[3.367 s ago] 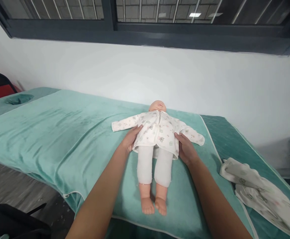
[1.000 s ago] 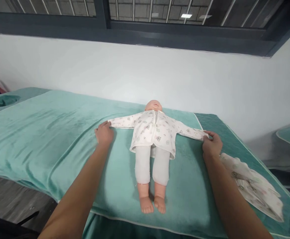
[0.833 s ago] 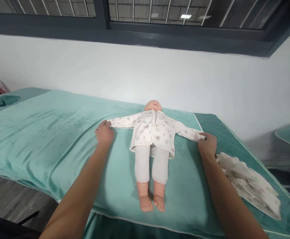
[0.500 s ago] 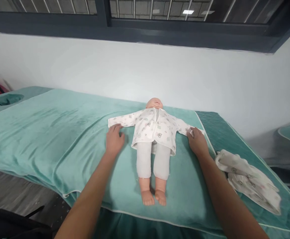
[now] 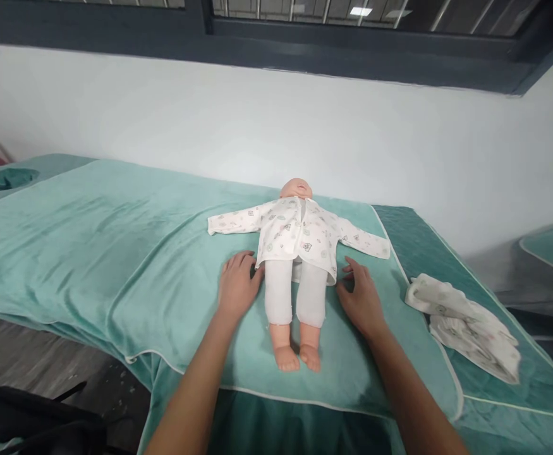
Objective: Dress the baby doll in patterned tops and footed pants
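- Forearms rise from the bottom edge of my head view, slanting forward and inward, one to each side of the doll.
- Left hand: I see its back turned up, the fingers loosely spread and bent, pointing away from me; its thumb stands apart, angled in toward the jacket.
- Right hand: it leans inward, fingers parted and half curled, thumb pointing toward the doll's white-covered leg, just beside the hem.
- Contact is hard for me to judge from this angle; either hand could be brushing the hem or stopping just short.
- The doll lies on its back on the pale green sheet, head toward the wall, bare feet toward me.
- Both patterned sleeves stretch out sideways, beyond the hands.
- Rumpled patterned cloth lies to the right of my right hand, on the darker green cover.
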The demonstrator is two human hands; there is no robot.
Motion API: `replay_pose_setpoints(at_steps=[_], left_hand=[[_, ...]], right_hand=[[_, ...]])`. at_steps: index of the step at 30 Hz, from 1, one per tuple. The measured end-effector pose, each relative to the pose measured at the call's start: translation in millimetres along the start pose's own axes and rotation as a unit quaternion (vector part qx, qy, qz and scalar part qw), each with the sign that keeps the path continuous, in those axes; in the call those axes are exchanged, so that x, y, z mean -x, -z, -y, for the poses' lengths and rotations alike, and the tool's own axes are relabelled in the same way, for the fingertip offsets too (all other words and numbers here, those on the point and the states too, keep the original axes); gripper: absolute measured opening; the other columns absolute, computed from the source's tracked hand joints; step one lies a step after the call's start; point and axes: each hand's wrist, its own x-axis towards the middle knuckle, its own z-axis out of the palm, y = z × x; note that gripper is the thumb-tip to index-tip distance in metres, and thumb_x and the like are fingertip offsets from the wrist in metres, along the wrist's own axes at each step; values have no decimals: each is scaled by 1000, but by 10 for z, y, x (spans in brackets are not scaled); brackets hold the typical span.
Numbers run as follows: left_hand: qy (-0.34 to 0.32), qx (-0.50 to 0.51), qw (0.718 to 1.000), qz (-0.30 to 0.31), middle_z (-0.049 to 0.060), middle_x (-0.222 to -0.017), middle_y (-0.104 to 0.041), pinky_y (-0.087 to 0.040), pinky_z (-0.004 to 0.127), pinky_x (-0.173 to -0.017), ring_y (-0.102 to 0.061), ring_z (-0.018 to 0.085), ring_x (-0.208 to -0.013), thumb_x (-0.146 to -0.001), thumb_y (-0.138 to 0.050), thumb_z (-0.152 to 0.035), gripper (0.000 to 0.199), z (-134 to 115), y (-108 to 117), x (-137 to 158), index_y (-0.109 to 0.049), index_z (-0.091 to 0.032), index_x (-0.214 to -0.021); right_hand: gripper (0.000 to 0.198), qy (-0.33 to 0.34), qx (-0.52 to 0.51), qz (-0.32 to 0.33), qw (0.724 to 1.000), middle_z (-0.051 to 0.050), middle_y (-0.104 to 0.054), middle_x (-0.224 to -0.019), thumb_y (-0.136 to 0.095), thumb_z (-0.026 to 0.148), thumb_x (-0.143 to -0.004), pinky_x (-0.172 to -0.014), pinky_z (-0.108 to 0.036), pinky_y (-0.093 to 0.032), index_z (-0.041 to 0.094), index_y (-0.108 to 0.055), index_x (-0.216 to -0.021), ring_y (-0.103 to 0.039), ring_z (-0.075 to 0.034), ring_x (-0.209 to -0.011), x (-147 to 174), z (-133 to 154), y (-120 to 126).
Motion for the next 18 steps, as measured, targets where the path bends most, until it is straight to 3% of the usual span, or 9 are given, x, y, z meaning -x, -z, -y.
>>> replay_pose_setpoints(at_steps=[6, 10, 18], left_hand=[[-22, -31, 999, -8, 8, -121, -67, -43, 44, -94, -59, 27, -111, -93, -45, -23, 19, -37, 13, 61, -63, -22, -98], [-17, -25, 1000, -6, 7, -120, -67, -43, 43, -94, -59, 27, -111, -93, -44, -23, 20, -54, 14, 117, -64, -24, -98], [4, -19, 1000, -22, 7, -122, -68, -42, 44, -98, -58, 26, -116, -94, -43, -25, 20, -96, 12, 204, -63, -24, -93]], right_hand=[[62, -44, 9, 47, 998, -5, -68, -94, -59, 49, -82, -74, -38, -45, 23, -50, -137, -60, -24, -78, 60, 305, -7], [51, -79, -18, 43, 996, -3, -66, -83, -52, 42, -84, -65, -32, -42, 22, -56, -131, -58, -20, -68, 6, 328, 6], [45, -114, -13, -27, 993, -1, -64, -77, -51, 29, -78, -67, -33, -43, 20, -60, -121, -58, -21, -69, 97, 257, 39]])
